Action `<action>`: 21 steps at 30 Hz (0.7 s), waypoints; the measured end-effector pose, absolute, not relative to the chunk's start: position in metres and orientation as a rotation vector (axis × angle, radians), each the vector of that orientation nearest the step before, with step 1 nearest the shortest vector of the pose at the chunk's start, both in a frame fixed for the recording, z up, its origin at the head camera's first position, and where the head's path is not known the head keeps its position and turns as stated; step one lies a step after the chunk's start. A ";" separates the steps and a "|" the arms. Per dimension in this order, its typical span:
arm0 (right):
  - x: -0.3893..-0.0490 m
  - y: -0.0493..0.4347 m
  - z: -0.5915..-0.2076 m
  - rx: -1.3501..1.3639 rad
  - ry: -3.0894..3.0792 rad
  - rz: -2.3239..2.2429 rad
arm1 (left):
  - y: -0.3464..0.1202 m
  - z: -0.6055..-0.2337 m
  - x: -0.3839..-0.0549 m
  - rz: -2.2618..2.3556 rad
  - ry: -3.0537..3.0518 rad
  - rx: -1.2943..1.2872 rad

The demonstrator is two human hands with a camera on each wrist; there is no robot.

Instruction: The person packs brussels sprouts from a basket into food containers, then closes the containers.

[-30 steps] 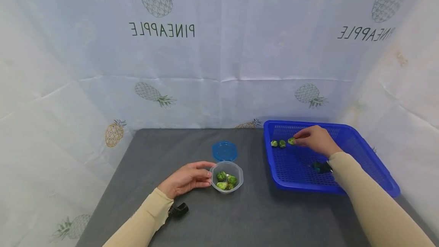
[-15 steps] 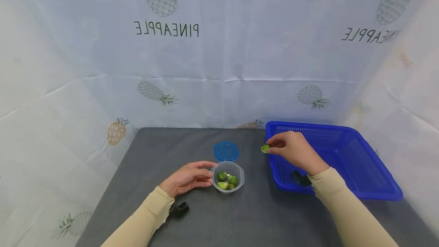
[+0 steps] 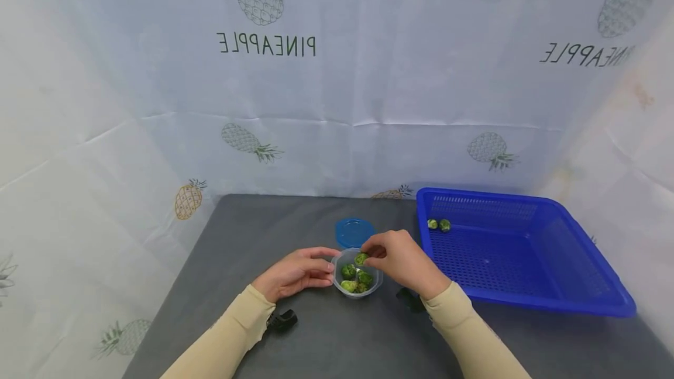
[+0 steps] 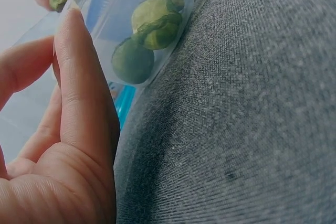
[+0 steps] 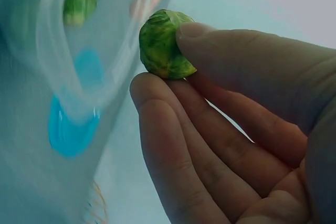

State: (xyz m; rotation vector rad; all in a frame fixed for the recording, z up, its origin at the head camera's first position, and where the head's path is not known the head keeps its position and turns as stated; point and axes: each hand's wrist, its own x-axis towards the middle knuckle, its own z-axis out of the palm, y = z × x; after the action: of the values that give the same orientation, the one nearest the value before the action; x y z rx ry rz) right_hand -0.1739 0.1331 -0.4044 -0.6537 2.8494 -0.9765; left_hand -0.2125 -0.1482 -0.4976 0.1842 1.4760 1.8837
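A clear plastic tub stands on the dark table with several Brussels sprouts in it. My left hand holds the tub at its left side, thumb and fingers against the wall near the rim. Between thumb and fingertips, my right hand pinches another Brussels sprout over the tub's far part. The right wrist view shows this sprout apart from the tub's rim. Through the tub's wall, the left wrist view shows sprouts lying at the bottom.
Behind the tub lies a round blue lid. A blue perforated basket stands at the right, with two Brussels sprouts near its back left corner. A pineapple-printed cloth hangs behind the grey table.
My right hand has carried one Brussels sprout leftward from the blue basket to above the tub. My left hand has stayed at the tub. The view has shifted slightly.
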 end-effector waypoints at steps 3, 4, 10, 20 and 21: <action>-0.172 0.123 -0.415 -0.689 2.833 -1.001 | -0.149 -0.498 -0.212 1.891 1.464 0.188; -0.172 0.120 -0.418 -0.699 2.828 -1.011 | -0.149 -0.498 -0.212 1.892 1.460 0.188; -0.173 0.109 -0.432 -0.739 2.787 -1.049 | -0.149 -0.496 -0.212 1.887 1.460 0.174; -0.175 0.104 -0.441 -0.787 2.787 -1.020 | -0.148 -0.495 -0.212 1.887 1.457 0.156; -0.176 0.103 -0.442 -0.788 2.784 -1.024 | -0.149 -0.495 -0.212 1.887 1.455 0.153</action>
State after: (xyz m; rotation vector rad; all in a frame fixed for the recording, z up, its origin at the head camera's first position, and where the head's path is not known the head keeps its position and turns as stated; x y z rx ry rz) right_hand -0.1758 0.1032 -0.4418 -0.7877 2.7836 -1.0240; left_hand -0.2121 -0.1488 -0.4947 0.1531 1.4547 1.8874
